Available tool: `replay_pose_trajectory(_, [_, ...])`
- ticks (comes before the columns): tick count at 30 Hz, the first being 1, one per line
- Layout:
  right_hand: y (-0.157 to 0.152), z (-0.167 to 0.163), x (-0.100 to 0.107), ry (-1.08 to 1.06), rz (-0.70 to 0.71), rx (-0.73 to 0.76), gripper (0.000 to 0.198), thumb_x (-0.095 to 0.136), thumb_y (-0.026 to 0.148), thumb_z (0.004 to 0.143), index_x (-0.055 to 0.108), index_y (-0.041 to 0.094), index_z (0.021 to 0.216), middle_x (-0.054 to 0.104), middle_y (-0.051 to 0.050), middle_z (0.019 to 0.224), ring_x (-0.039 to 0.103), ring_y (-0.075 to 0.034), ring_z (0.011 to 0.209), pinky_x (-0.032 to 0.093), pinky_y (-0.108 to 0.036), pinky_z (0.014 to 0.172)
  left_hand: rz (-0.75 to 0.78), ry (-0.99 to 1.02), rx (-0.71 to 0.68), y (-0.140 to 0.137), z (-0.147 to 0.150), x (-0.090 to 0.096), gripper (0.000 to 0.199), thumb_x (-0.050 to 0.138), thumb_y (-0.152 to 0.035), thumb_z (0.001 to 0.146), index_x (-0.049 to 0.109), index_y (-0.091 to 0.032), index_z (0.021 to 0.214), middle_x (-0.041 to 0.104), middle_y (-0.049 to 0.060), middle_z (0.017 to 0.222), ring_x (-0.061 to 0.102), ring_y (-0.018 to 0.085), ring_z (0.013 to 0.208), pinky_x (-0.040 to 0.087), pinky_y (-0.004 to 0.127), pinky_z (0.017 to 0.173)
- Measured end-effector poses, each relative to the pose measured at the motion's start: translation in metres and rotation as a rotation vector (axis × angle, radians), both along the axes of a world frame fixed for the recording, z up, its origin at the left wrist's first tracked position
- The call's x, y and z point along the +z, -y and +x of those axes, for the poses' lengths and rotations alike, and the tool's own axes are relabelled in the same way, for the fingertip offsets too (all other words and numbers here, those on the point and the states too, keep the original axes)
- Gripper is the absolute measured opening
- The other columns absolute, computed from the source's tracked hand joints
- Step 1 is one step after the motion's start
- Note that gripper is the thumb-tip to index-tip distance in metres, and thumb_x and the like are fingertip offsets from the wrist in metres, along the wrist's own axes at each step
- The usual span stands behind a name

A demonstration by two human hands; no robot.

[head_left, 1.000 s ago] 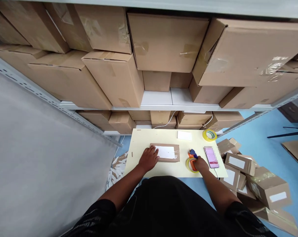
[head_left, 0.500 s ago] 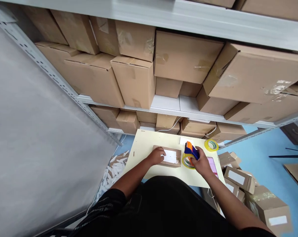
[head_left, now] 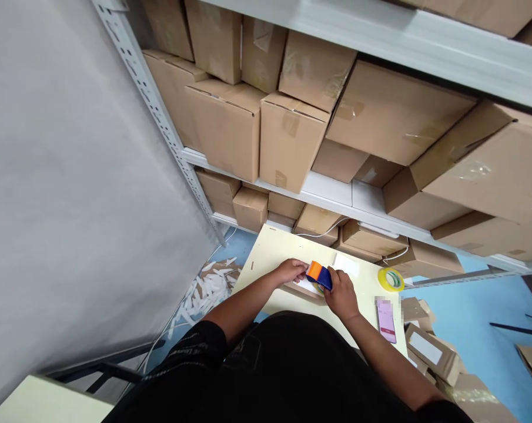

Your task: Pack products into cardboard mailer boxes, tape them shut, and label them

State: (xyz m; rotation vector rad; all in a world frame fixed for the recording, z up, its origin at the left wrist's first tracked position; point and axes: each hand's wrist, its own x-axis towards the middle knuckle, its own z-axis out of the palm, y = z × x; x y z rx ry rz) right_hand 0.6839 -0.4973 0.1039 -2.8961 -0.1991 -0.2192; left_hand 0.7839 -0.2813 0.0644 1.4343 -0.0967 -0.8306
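A tape dispenser (head_left: 320, 275), orange at the front and dark blue behind, is gripped in my right hand (head_left: 342, 294). Beneath it, a small cardboard box (head_left: 301, 295) with a white label lies on the pale yellow table, largely covered by my hands and the dispenser. My left hand (head_left: 290, 271) is over the box's left part, its fingers drawn together at the dispenser's front edge. Whatever those fingertips pinch is too small to make out. The roll of tape in the dispenser is mostly hidden.
On the table (head_left: 272, 249) lie a white paper (head_left: 347, 264), a yellow tape roll (head_left: 390, 279) and a phone (head_left: 385, 320). Shelves of cardboard boxes (head_left: 292, 141) rise behind it. Labelled parcels (head_left: 428, 349) are piled at right; paper scraps (head_left: 204, 294) lie on the floor at left.
My right hand has brought the tape dispenser left, from beside the box to above it. My left hand has shifted from the label to the dispenser's front. The view has turned.
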Motion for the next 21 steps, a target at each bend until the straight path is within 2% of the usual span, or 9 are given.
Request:
replay_pose_trajectory(6, [-0.005,-0.002,0.003,0.023,-0.062,0.025,0.059,0.059,0.020,0.086,0.045,0.014,0.143,0.057,-0.013,0.113,0.052,-0.030,0.104,0.047,-0.045,0.095,-0.017,-0.039,0.030,0.008,-0.006,0.010,0.036,0.063,-0.045,0.088,0.071,-0.012,0.100,0.071,0.005,0.078,0.061,0.012,0.062,0.049,0.024,0.063])
replay_pose_trajectory(11, [-0.009,-0.005,0.010,-0.021,-0.104,0.030,0.061,0.059,0.019,0.087,0.046,0.012,0.145,0.058,-0.014,0.116,0.051,-0.030,0.105,0.045,-0.043,0.096,0.093,-0.009,0.044,0.010,-0.009,0.004,0.023,0.060,-0.034,0.090,0.070,-0.013,0.092,0.069,0.003,0.073,0.061,0.013,0.060,0.047,0.024,0.059])
replay_pose_trajectory(16, [-0.020,0.001,0.019,-0.100,-0.197,0.094,0.067,0.060,0.020,0.086,0.044,0.015,0.151,0.058,-0.013,0.115,0.051,-0.030,0.104,0.042,-0.041,0.098,0.231,0.113,0.078,-0.009,0.000,-0.002,0.016,0.059,-0.026,0.090,0.069,-0.015,0.087,0.068,0.001,0.070,0.062,0.014,0.063,0.048,0.024,0.063])
replay_pose_trajectory(21, [-0.028,0.013,0.028,-0.198,-0.219,0.129,0.071,0.061,0.024,0.088,0.042,0.015,0.155,0.059,-0.013,0.116,0.052,-0.030,0.107,0.042,-0.038,0.100,0.307,0.199,0.082,-0.031,0.009,-0.003,0.015,0.058,-0.024,0.090,0.070,-0.016,0.088,0.073,0.003,0.078,0.068,0.017,0.071,0.051,0.026,0.069])
